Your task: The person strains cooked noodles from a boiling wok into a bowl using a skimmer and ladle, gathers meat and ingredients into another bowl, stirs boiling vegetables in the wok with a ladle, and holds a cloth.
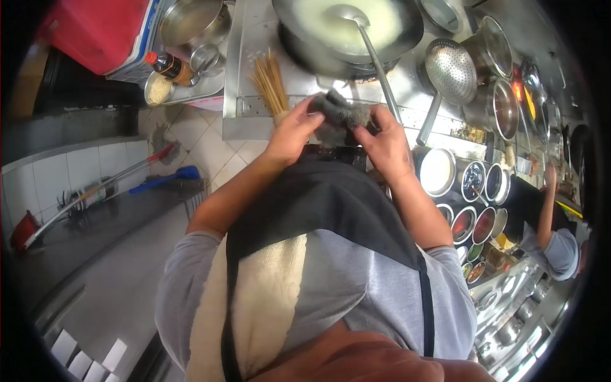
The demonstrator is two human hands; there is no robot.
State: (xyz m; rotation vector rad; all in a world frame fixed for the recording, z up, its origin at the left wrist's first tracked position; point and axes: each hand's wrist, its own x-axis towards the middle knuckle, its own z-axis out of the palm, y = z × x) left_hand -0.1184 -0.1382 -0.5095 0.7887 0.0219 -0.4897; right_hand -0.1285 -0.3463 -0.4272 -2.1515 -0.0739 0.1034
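Observation:
Between my two hands is a dark grey, crumpled rag (pixel 347 111), held up in front of the stove edge. My left hand (pixel 294 132) pinches its left end. My right hand (pixel 387 141) has fingers and thumb closed on its right end. Just beyond the rag is a wok (pixel 412 28) of pale, cloudy liquid. A metal ladle (pixel 374 54) rests in it, its handle running down close to my right hand. Beside my left hand, a bamboo wok brush (pixel 270 79) stands with its bristles upward.
A perforated skimmer (pixel 452 71) and metal pots (pixel 503 108) lie to the right, above several seasoning containers (pixel 438 172). A sauce bottle (pixel 170 68) and a large pot (pixel 191 25) stand at the upper left. Another person (pixel 550 235) works at far right.

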